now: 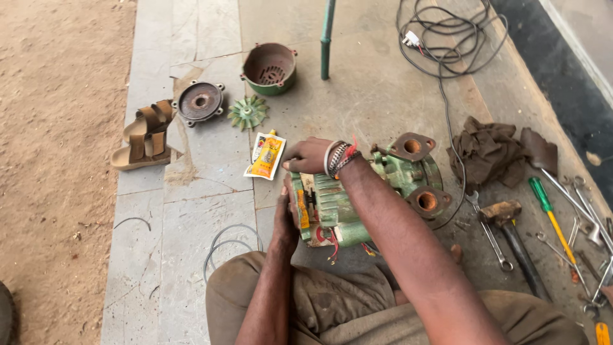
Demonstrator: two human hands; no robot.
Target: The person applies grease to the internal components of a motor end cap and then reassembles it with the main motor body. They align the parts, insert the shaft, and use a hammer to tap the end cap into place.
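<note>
The pump motor (357,198) is cast metal under chipped, matt green paint, its two flanges (418,172) rusty and rough. The end cover (200,101) and fan cowl (271,68) look like dull, rusted metal; the fan (248,112) seems green plastic. The sachet (265,155) is glossy yellow foil. The rag (488,152) is crumpled brown cloth. The spanner (490,233) is bare steel, and the floor (191,211) rough grey stone.

Outdoor daylight on a grey stone-slab floor (191,191) with visible joints. Left of the slabs lies bare sandy ground (57,160). A green metal pole (327,38) rises at the slabs' far edge; right of the pole, a dark strip (562,70) borders the paving.
</note>
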